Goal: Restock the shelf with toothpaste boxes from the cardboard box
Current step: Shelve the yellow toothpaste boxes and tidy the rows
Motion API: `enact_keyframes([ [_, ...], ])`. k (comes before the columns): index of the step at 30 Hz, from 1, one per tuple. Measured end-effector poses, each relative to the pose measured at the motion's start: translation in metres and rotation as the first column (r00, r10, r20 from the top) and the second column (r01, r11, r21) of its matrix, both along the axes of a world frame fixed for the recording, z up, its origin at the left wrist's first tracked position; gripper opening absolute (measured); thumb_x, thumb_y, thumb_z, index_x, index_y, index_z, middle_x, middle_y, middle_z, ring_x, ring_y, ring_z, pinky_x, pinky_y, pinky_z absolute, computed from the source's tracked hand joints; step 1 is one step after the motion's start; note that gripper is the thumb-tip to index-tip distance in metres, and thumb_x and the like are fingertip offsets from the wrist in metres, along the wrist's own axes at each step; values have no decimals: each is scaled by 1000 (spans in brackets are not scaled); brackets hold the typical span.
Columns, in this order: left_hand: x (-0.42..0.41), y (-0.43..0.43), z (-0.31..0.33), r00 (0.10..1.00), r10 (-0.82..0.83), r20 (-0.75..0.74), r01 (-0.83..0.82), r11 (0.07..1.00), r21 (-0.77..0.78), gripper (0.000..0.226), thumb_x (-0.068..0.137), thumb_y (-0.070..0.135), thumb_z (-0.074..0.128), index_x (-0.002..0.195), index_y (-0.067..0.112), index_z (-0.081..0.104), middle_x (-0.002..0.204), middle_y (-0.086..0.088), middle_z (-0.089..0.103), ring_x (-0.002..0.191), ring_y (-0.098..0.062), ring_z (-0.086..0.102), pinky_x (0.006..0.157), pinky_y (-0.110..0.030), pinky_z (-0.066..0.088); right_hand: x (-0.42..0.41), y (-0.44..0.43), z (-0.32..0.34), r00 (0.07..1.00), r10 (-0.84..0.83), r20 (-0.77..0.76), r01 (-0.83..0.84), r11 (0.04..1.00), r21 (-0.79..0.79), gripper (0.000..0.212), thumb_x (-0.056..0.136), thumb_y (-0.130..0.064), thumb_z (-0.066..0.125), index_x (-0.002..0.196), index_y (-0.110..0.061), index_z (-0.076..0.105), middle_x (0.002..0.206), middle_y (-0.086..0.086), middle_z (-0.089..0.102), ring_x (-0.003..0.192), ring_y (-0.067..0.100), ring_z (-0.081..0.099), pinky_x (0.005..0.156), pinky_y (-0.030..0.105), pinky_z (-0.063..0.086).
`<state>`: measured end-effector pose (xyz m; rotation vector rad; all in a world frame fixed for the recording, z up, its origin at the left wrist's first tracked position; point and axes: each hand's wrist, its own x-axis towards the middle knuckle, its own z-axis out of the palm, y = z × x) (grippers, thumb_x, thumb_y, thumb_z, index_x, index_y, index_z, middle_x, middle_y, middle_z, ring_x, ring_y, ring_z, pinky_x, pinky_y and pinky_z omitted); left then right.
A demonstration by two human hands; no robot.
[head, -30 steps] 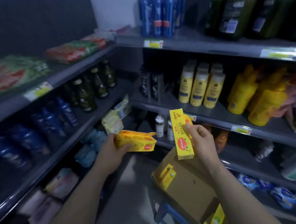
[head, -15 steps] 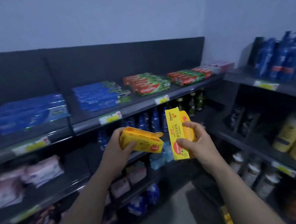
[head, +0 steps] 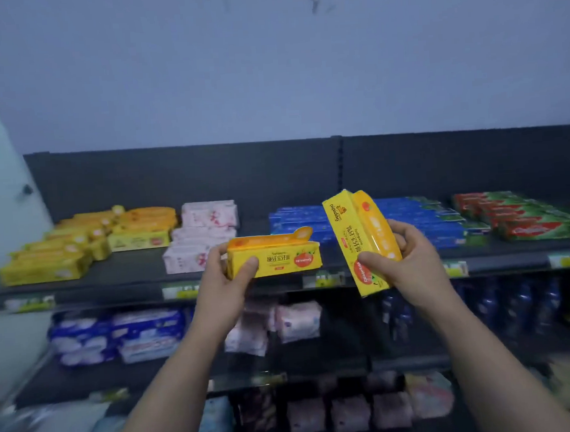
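My left hand (head: 225, 279) grips a yellow toothpaste box (head: 279, 258) held level, its end flap sticking up. My right hand (head: 409, 258) grips yellow toothpaste boxes (head: 361, 238) standing on end and tilted left; two seem pressed together. Both are held in front of the top dark shelf (head: 120, 276). On that shelf at the far left lie stacks of matching yellow toothpaste boxes (head: 78, 245). The cardboard box is out of view.
On the top shelf, pink-white packs (head: 201, 234) sit beside the yellow stacks, then blue toothpaste boxes (head: 424, 220) and red-green ones (head: 524, 218) to the right. Lower shelves hold blue-white packs (head: 117, 336), pink packs and dark bottles (head: 516, 305). Bare shelf lies in front of the yellow stacks.
My view has swung left from the corner to face the top shelf straight on. Both hands have risen with their boxes to the top shelf's height. The yellow stacks came into view.
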<state>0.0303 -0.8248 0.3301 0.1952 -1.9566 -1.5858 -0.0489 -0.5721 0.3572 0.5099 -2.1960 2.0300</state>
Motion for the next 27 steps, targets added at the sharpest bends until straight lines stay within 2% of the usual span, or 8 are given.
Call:
enact_keyframes([
  [2,12,-31,3,996,92,-5,-92,996,3,30,92,24,62,115,27,43,100,24,53,80,23,54,79,-22,45,-3,-36,6,999,45,-10,-45,999,-17,55,74,-7,81,118,-23,51,105,-2,71,87,14,71,73,35,57],
  [4,23,-58,7,982,187,-22,-187,982,-1,37,93,22,61,120,30,38,95,31,41,75,30,46,75,-14,38,-7,-70,11,996,92,-16,-92,996,-10,53,74,-7,80,115,-23,52,103,-2,72,87,16,71,75,39,58],
  [5,27,-74,8,972,232,-36,-232,973,-7,40,93,22,61,125,29,38,97,31,42,82,26,47,78,-13,37,-11,-86,12,993,118,-16,-118,993,-4,53,73,-7,81,114,-24,52,102,-3,72,88,16,71,77,41,58],
  [8,34,-119,14,922,384,-58,-386,921,-40,44,93,26,62,131,23,40,113,15,53,107,-7,52,86,-24,37,-24,-132,15,982,185,-25,-184,983,23,54,72,-9,82,115,-25,53,103,-5,72,89,14,71,79,40,57],
  [13,32,-194,19,839,544,3,-539,833,-128,51,90,24,64,133,16,38,112,-8,60,101,-26,58,82,-33,42,-47,-200,28,957,283,-64,-279,958,60,54,73,-10,81,117,-23,52,102,-10,70,86,6,70,75,30,56],
  [17,22,-236,27,806,583,97,-545,797,-261,41,87,17,67,122,13,45,100,-5,59,91,-29,60,76,-34,44,-72,-245,38,933,350,-85,-340,934,109,57,72,-13,83,119,-23,52,105,-9,69,88,8,69,75,31,57],
  [22,-3,-275,37,808,540,234,-392,791,-470,35,85,16,68,115,14,50,103,-8,61,89,-26,61,79,-38,50,-105,-293,43,910,396,-120,-372,910,181,61,71,-19,84,121,-25,51,110,-9,67,93,11,68,83,41,57],
  [27,-28,-303,35,807,500,315,-310,812,-495,33,87,18,68,115,13,51,96,1,60,89,-21,60,81,-36,50,-126,-328,39,891,441,-105,-417,888,192,61,72,-18,84,123,-24,51,108,-9,68,90,11,70,82,43,58],
])
